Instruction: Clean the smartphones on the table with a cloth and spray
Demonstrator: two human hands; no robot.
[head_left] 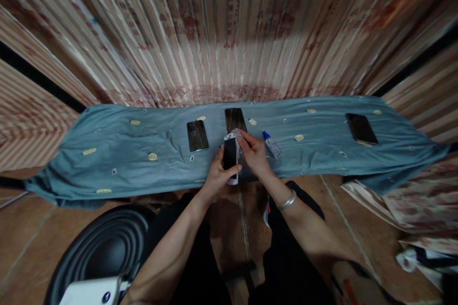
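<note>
You gripped the phone (231, 158) in your left hand (217, 177) w/ right hand (255, 151) pinching its far end; best kept steady over the cloth (118, 152).

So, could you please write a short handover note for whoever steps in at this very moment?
Left hand: grips the white-edged phone from below, dark screen up.
Right hand: fingers on the phone's top end, apparently holding something pale against it.
On the blue cloth: three dark phones, one left of the hands, one behind them, one far right; small blue-capped bottle beside the right hand.
Done or left: cannot tell.
</note>
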